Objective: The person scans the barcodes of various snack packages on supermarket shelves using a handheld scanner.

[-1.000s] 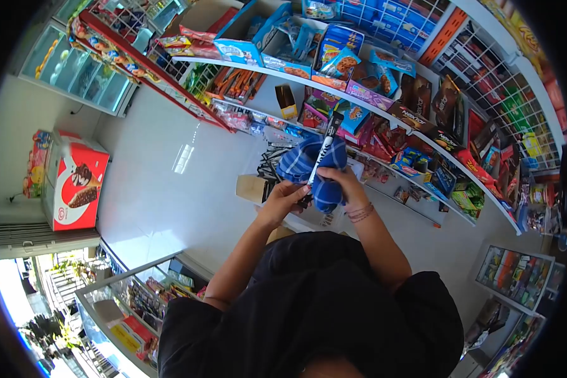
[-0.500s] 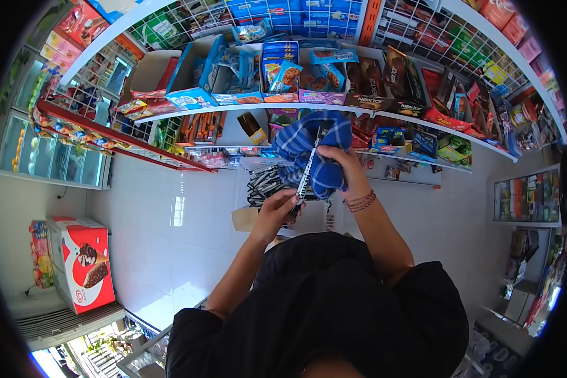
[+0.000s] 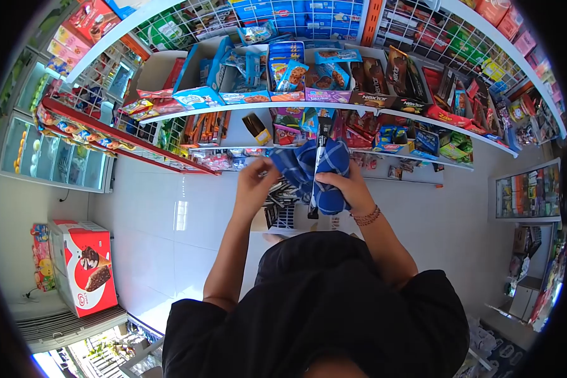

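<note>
My right hand (image 3: 358,191) grips a bunched blue plaid cloth (image 3: 335,165) together with a long, slim black-and-white stick sachet (image 3: 321,151). The thumb presses across the sachet, which stands nearly upright against the cloth. My left hand (image 3: 254,184) is at the cloth's left edge, its fingers curled and pinched on the fabric there. Below the cloth, a box holds several similar black-and-white sachets (image 3: 278,200), partly hidden by the cloth and my hands.
A white shelf (image 3: 246,113) ahead carries boxes of packaged snacks, with a lower tier of snacks beneath. A red-and-white ice cream freezer (image 3: 88,268) stands on the left of the tiled floor (image 3: 151,227). A glass-fronted cabinet (image 3: 526,192) is at the right.
My left hand has left the sachet's lower end and moved up and left to the cloth's edge. The sachet has turned more upright, and the cloth and right hand have come lower.
</note>
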The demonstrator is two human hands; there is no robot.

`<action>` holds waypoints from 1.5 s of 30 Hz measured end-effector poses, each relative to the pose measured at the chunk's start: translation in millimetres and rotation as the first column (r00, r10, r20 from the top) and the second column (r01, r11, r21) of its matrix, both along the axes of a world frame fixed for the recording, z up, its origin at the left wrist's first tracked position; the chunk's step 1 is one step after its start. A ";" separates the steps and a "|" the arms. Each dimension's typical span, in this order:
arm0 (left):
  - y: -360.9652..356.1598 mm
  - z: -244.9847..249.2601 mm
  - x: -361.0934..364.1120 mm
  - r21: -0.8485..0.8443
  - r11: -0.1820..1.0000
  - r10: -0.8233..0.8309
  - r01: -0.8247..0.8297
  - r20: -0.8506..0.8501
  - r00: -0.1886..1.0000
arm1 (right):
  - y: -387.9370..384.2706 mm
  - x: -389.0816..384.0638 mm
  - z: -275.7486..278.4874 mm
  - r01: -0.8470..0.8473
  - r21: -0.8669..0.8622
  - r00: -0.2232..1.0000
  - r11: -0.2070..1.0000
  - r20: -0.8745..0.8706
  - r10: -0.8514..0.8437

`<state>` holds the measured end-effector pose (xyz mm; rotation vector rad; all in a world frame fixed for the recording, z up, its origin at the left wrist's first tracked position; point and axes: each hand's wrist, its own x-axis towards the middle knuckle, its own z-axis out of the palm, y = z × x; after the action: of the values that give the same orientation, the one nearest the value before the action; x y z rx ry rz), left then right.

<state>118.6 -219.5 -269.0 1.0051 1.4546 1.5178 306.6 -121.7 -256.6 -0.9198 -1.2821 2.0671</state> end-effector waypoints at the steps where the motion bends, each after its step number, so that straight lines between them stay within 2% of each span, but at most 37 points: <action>1: 3.6 13.7 0.4 0.002 1.000 0.010 -0.010 -0.003 1.000 | -1.4 -0.9 3.8 -0.010 0.002 1.000 1.000 -0.003 0.010; 3: 13.5 48.4 10.8 0.155 0.970 0.188 -0.185 -0.005 0.982 | -4.9 -2.9 10.7 -0.028 0.019 1.000 0.999 0.014 0.028; 4: 17.8 57.5 14.0 0.156 0.969 0.196 -0.193 -0.004 0.981 | -7.4 -3.5 11.8 -0.037 0.019 0.999 0.999 0.014 0.036; 5: 21.8 64.6 17.3 0.243 0.962 0.185 -0.126 -0.239 0.953 | -10.2 -3.7 12.3 -0.049 0.054 0.999 0.997 0.012 0.048; 6: 25.5 67.5 18.7 0.310 0.950 0.184 -0.037 -0.461 0.868 | -11.7 -4.3 13.0 -0.059 0.089 0.998 0.994 0.008 0.058; 10: 34.8 56.2 17.2 0.261 0.963 0.069 0.069 -0.485 0.872 | -14.3 -2.5 13.1 -0.119 0.173 0.993 0.978 0.043 0.114; 12: 36.2 55.5 13.8 0.211 0.972 -0.032 0.102 -0.313 0.949 | -13.8 -1.1 14.0 -0.135 0.227 0.991 0.965 0.043 0.129; 16: 36.5 58.0 10.8 0.202 0.975 -0.050 0.090 -0.198 0.979 | -13.8 1.8 17.2 -0.209 0.143 0.977 0.967 0.066 0.201; 18: 37.1 61.3 6.8 0.254 0.967 -0.016 0.010 0.023 1.000 | -16.7 3.5 14.2 -0.232 0.232 0.969 0.945 0.136 0.205; 19: 36.3 66.1 5.0 0.249 0.968 0.022 -0.041 0.080 0.997 | -18.9 3.9 14.0 -0.231 0.228 0.969 0.946 0.137 0.204; 24: 38.8 62.8 5.0 0.274 0.954 0.084 -0.118 0.135 0.987 | -24.3 3.1 12.0 -0.247 0.121 0.967 0.961 0.102 0.236; 27: 34.9 58.1 11.9 0.217 0.963 0.115 -0.162 0.215 0.970 | -21.6 3.5 10.7 -0.237 0.136 0.968 0.962 0.118 0.222; 30: 30.6 51.3 17.9 0.131 0.987 0.059 -0.089 0.221 0.974 | -21.9 2.3 7.6 -0.142 0.102 0.989 0.985 0.065 0.136; 32: 32.2 48.9 14.9 0.150 0.987 -0.081 0.064 0.109 0.991 | -21.8 1.9 9.7 -0.148 0.076 0.987 0.986 0.075 0.142; 34: 35.8 48.6 4.2 0.143 0.988 -0.072 0.065 0.045 0.996 | -22.4 1.9 14.2 -0.158 0.054 0.985 0.986 0.080 0.154; 36: 39.4 58.1 -2.8 0.210 0.973 0.055 -0.096 0.195 0.979 | -19.6 6.5 18.9 -0.297 0.114 0.946 0.948 0.168 0.276; 37: 39.1 63.6 -10.6 0.145 0.969 0.169 -0.199 0.200 0.965 | -19.0 8.9 15.4 -0.299 0.116 0.946 0.947 0.169 0.278; 38: 38.0 66.9 -16.8 0.148 0.968 0.169 -0.201 0.201 0.965 | -19.3 11.7 7.9 -0.362 0.214 0.927 0.907 0.181 0.327; 39: 36.8 69.5 -22.6 0.151 0.947 0.245 -0.282 0.225 0.943 | -18.6 14.6 1.5 -0.421 0.308 0.905 0.853 0.198 0.375; 40: 36.3 71.0 -27.7 0.153 0.919 0.320 -0.364 0.250 0.914 | -16.4 18.0 -3.2 -0.426 0.312 0.903 0.849 0.201 0.379; 42: 34.1 64.9 -33.1 0.131 0.911 0.352 -0.391 0.247 0.903 | -14.5 24.5 -6.7 -0.204 0.119 0.971 0.972 0.149 0.186; 44: 33.7 61.7 -33.2 0.152 0.904 0.339 -0.400 0.317 0.886 | -8.8 28.0 0.8 -0.160 0.131 0.978 0.978 0.156 0.139; 45: 33.8 61.5 -30.7 0.153 0.895 0.358 -0.420 0.318 0.878 | -6.9 27.5 3.2 -0.054 0.256 0.976 0.965 0.219 -0.004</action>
<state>87.9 -185.7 -207.4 0.5949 1.3576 2.0598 334.0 -128.6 -253.4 -1.0323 -1.6432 1.7955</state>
